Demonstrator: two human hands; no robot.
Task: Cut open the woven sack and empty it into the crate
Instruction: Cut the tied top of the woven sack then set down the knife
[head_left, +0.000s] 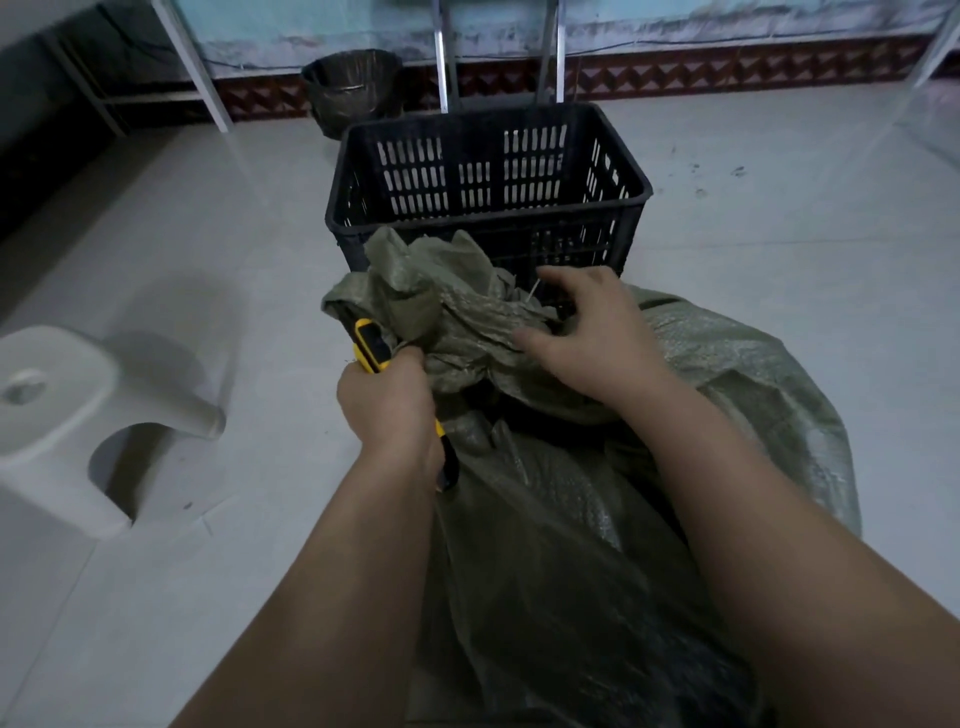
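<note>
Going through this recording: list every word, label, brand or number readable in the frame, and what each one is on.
None can be read. The woven sack, the black crate, the white stool and the yellow knife in the left hand show no legible print; any marking on the knife's grip is too blurred to tell.

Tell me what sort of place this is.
Probably a plain storeroom or back work area rather than a living space. The signs are a bare tiled floor, a black plastic crate standing on it, and metal frame legs along the wall, next to a lined waste bin.
</note>
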